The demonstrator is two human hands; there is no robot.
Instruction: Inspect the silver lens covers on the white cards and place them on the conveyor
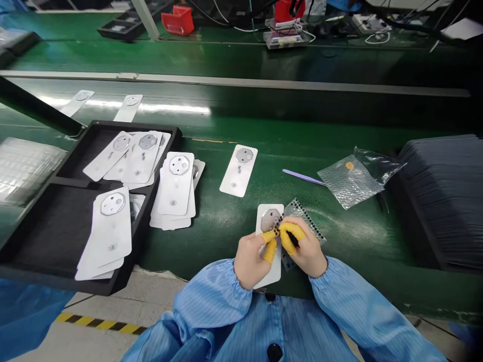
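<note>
Over a white phone back cover [272,274] with a grey octagonal camera plate, my two hands meet near the table's front edge. Yellow finger cots cover several fingertips. My right hand [306,254] is closed on a clear sheet of small black dots [310,221], which sticks out behind and below it. The fingers of my left hand [249,261] are pinched at the sheet's left edge, beside the camera plate. The fingertips hide what lies exactly between them. Another white back cover [239,173] lies flat farther off.
Purple tweezers [303,176] and a bubble-wrap bag [349,183] lie to the right, before a stack of dark sheets [443,201]. Leftward, a stack of covers [174,193] adjoins a black tray [41,226] holding more. Two covers lie beyond the tray; a red bin [177,21] stands at the back.
</note>
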